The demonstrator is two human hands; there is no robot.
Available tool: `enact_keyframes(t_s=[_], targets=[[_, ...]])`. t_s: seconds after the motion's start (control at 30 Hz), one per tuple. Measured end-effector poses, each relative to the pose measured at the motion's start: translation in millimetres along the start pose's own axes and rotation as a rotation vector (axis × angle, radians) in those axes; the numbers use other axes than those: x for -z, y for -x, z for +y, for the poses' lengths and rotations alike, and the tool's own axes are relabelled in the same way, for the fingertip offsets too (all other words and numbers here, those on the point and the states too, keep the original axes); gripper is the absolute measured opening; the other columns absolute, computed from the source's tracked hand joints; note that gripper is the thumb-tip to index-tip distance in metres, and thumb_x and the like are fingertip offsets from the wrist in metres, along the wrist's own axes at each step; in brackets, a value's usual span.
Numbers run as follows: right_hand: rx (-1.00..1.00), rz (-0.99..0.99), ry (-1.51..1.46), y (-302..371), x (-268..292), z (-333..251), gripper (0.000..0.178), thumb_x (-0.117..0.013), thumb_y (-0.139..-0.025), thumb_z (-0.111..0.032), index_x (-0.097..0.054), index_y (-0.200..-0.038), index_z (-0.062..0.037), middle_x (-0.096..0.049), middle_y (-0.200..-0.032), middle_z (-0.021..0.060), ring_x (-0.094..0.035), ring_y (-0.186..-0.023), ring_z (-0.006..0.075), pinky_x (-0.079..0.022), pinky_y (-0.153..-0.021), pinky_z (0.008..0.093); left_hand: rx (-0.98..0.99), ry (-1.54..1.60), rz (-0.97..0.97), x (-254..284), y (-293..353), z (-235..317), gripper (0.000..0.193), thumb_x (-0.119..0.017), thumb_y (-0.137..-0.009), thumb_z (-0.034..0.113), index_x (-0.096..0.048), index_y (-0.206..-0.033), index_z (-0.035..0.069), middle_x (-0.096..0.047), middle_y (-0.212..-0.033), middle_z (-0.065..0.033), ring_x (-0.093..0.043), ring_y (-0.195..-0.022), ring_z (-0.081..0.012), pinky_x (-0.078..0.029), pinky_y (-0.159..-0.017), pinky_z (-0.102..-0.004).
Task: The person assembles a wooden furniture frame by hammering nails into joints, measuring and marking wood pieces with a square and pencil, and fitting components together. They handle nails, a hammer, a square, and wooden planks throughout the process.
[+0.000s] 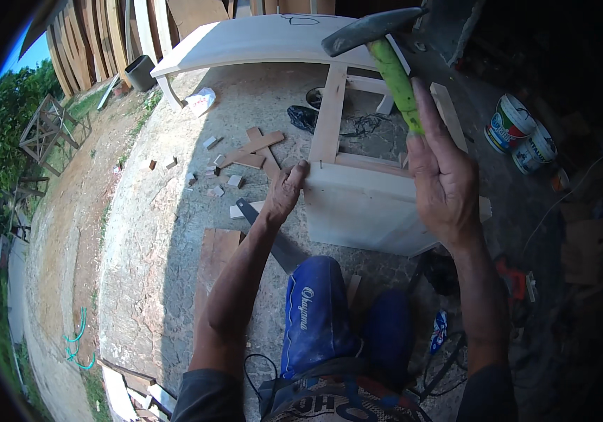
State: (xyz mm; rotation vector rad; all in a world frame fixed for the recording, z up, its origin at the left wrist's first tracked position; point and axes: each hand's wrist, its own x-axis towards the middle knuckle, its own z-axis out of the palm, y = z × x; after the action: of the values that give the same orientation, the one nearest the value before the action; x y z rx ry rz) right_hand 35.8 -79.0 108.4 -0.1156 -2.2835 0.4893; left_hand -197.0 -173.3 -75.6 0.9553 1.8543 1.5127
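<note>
My right hand (442, 176) is raised, its fingers wrapped round the green handle of a hammer (393, 70) with a dark metal head. Below it stands a pale wooden furniture frame (361, 207), with a flat panel on the side facing me and open rails behind. My left hand (286, 191) grips the near left corner of that frame, fingertips at its top edge. A tiny dark upright thing, perhaps a nail, shows on the edge just right of those fingertips. Beside my left forearm a handsaw (273, 239) lies on the ground, partly hidden.
A long white curved wooden piece (245, 43) on legs stands beyond the frame. Wood offcuts (252, 151) are scattered on the rough concrete to the left. Two paint buckets (511, 125) stand at right. Boards (97, 42) lean at the back left, near a dark pot (141, 72).
</note>
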Motion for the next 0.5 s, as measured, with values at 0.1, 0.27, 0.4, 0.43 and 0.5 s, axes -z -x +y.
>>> enact_keyframes(t_s=[0.1,0.27,0.4,0.43,0.5], targets=[[0.043,0.132,0.011,19,-17,12,0.059,-0.054,-0.100,-0.002,-0.037,-0.156,-0.0120,-0.068,-0.118,0.0277,-0.069,-0.108,0.0405,-0.058,-0.090,0.0420,0.016,0.016,0.008,-5,2,3,0.069,-0.043,-0.099,0.057,-0.063,-0.088,-0.007,-0.058,-0.075,-0.0103,-0.052,-0.076,-0.0216,-0.043,-0.074,-0.0377],[-0.219,-0.352,0.155,10,0,12,0.060,-0.055,-0.099,-0.001,-0.038,-0.156,-0.0103,-0.069,-0.118,0.0264,-0.070,-0.108,0.0393,-0.057,-0.090,0.0427,0.017,-0.038,0.031,0,1,-1,0.069,-0.043,-0.099,0.056,-0.064,-0.090,-0.009,-0.058,-0.076,-0.0126,-0.054,-0.077,-0.0237,-0.044,-0.076,-0.0385],[-0.097,0.142,-0.062,6,9,-8,0.057,-0.053,-0.102,-0.007,-0.036,-0.157,-0.0101,-0.067,-0.120,0.0287,-0.067,-0.113,0.0434,-0.054,-0.091,0.0463,0.014,-0.035,0.023,2,5,1,0.069,-0.043,-0.099,0.056,-0.063,-0.090,-0.009,-0.059,-0.076,-0.0134,-0.053,-0.077,-0.0235,-0.044,-0.076,-0.0388],[-0.090,0.055,-0.026,19,-2,5,0.058,-0.054,-0.102,-0.008,-0.036,-0.157,-0.0112,-0.067,-0.121,0.0284,-0.067,-0.112,0.0441,-0.054,-0.090,0.0462,-0.002,-0.021,0.009,-4,3,6,0.069,-0.043,-0.099,0.056,-0.063,-0.091,-0.009,-0.059,-0.076,-0.0135,-0.053,-0.077,-0.0235,-0.044,-0.076,-0.0388],[-0.174,-0.269,0.219,32,-14,17,0.061,-0.056,-0.100,-0.007,-0.036,-0.157,-0.0139,-0.068,-0.117,0.0273,-0.068,-0.106,0.0454,-0.055,-0.086,0.0467,-0.032,0.012,0.006,-6,0,9,0.068,-0.043,-0.099,0.056,-0.062,-0.090,-0.010,-0.058,-0.075,-0.0131,-0.053,-0.076,-0.0234,-0.043,-0.075,-0.0390]])
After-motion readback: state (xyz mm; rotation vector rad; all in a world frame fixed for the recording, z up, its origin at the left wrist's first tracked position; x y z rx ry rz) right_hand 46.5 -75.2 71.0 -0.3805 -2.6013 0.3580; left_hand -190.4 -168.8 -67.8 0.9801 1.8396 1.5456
